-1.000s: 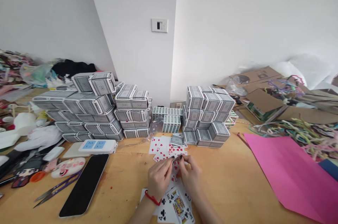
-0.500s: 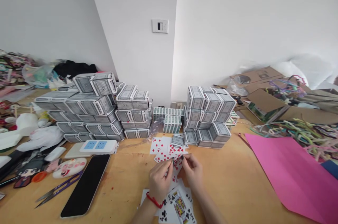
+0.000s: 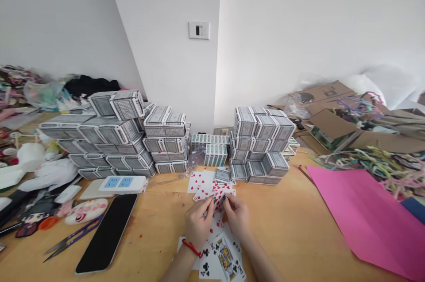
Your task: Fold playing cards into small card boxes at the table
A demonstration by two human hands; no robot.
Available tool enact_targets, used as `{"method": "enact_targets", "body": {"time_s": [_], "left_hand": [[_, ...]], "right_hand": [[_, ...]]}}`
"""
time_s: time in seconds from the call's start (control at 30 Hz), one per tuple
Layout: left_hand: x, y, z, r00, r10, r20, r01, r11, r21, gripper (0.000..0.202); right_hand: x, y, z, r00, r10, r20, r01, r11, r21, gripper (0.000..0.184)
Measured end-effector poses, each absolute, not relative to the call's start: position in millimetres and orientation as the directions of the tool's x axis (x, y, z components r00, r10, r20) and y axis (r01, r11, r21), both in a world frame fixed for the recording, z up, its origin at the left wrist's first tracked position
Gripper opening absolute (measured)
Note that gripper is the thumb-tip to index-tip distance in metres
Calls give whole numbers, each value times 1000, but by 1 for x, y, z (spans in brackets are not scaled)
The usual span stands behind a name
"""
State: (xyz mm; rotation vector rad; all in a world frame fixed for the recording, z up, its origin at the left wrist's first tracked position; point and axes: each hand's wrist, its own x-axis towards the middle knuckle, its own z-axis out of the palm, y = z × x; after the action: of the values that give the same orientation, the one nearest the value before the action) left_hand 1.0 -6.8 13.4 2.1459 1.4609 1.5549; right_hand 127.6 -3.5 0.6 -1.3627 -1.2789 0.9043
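My left hand [image 3: 198,224], with a red cord bracelet at the wrist, is closed in a pinch. Facing it, my right hand [image 3: 237,216] pinches as well. Between the fingertips is a red-suited playing card [image 3: 218,202], partly hidden by the fingers. Loose red-suited cards [image 3: 198,182] lie face up beyond and under my hands. Nearer to me, between my forearms, rests a pile of black-suited cards with a king of clubs [image 3: 226,255] on top. A small face-down stack of cards [image 3: 223,175] lies just past the red ones.
Folded-card block stacks stand at left [image 3: 119,140] and right [image 3: 262,136], with green-patterned blocks [image 3: 215,154] between. Left are a phone [image 3: 108,233], thread snips [image 3: 73,237] and a power strip [image 3: 122,183]. Pink paper [image 3: 361,215], a cardboard box [image 3: 335,127] and colourful strands [image 3: 375,167] lie right.
Both hands have shifted slightly, and the fingertips have moved a little to the left. The card between them has changed its tilt. The camera view has shifted slightly too.
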Motion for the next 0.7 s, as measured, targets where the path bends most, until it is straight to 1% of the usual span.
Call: {"method": "enact_targets", "body": {"time_s": [0.07,0.13,0.2,0.27,0.37,0.43,0.5,0.6,0.7], "left_hand": [[4,-9,14,90,716,692,617,-586,525,18],[6,-11,16,155,679,718,605,-640,474,20],[8,-13,19,158,664,731,594,-655,467,21],[8,-13,21,106,680,726,588,-632,506,20],[7,-12,23,26,700,714,585,-590,556,17],[6,-12,23,7,709,705,592,-571,569,16],[5,-12,23,8,716,698,598,-563,570,16],[6,-13,22,33,723,690,595,-569,567,17],[8,-15,22,92,738,669,577,-587,568,19]], "right_hand": [[128,-6,1,203,965,168,338,92,-936,36],[128,-8,2,246,949,196,388,89,-917,35],[129,-8,3,259,946,196,351,97,-931,37],[130,-6,4,238,957,168,269,101,-958,39],[129,-2,5,197,976,95,153,65,-986,41],[128,0,4,177,982,71,108,52,-993,39],[127,0,2,160,985,64,96,49,-994,37],[126,-2,-1,161,983,85,159,59,-985,36],[127,-5,-2,207,963,170,311,100,-945,34]]}}
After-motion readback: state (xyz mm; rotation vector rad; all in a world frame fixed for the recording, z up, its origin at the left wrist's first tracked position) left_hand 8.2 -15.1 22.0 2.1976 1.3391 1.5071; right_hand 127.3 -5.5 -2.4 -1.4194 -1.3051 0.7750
